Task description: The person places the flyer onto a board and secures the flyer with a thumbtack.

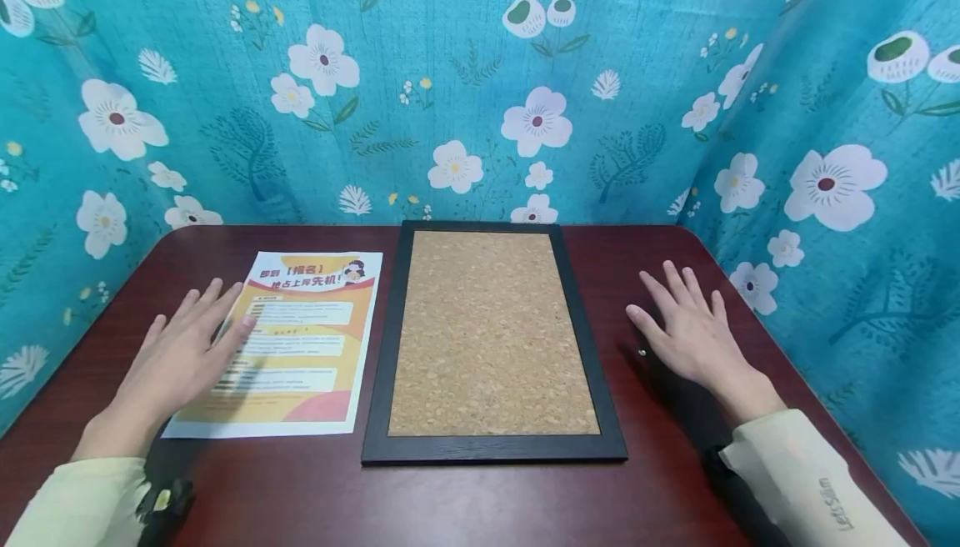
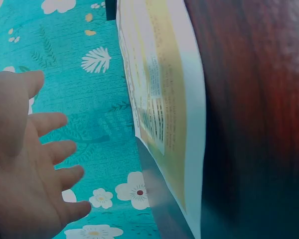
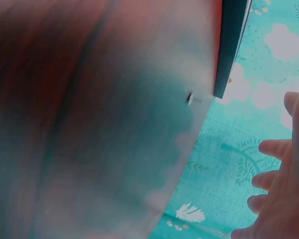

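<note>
My left hand (image 1: pixel 180 357) is over the left edge of a printed poster sheet (image 1: pixel 315 380), fingers extended and holding nothing. The sheet is orange and yellow with white text boxes and lies flat on the table. To its right lies a cork board (image 1: pixel 487 338) in a black frame (image 1: pixel 495 449). On the far right, my right hand (image 1: pixel 692 332) has its fingers spread over the table, nothing in its grasp. Just left of that hand, a small shiny pushpin-like piece (image 1: pixel 642 353) sits on the tabletop; the right wrist view shows this small piece (image 3: pixel 191 98) too.
The dark reddish-brown table (image 1: pixel 495 501) has rounded far corners. A teal curtain with white flowers (image 1: pixel 450 72) hangs along its back and both sides. The black frame reaches the table's far edge.
</note>
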Action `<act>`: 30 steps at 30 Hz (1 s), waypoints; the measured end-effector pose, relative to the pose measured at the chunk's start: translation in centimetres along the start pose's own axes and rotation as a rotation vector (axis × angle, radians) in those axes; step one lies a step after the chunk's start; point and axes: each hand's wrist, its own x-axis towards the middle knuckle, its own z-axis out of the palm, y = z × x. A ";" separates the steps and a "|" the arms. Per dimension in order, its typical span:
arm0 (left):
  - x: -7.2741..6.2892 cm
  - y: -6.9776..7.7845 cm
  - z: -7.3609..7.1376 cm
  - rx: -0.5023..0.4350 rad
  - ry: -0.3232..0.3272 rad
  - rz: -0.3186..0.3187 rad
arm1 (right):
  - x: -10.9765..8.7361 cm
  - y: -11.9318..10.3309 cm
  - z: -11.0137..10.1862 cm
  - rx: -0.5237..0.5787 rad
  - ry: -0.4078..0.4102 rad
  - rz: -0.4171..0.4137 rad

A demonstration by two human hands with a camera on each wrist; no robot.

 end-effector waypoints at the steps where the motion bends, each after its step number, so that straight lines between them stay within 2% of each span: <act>1: 0.0 0.0 -0.1 -0.006 -0.004 -0.004 | 0.1 -0.3 0.0 0.012 -0.003 -0.007; 9: -0.6 -0.2 -0.5 -0.046 -0.015 -0.049 | 1.5 -3.2 0.4 0.119 0.019 -0.078; 20: -0.9 -0.1 -0.8 -0.107 -0.046 -0.143 | 3.0 -6.7 1.1 0.291 0.017 -0.111; 30: -1.1 -0.4 -1.3 -0.179 -0.035 -0.178 | 3.4 -9.9 0.9 0.556 -0.015 -0.101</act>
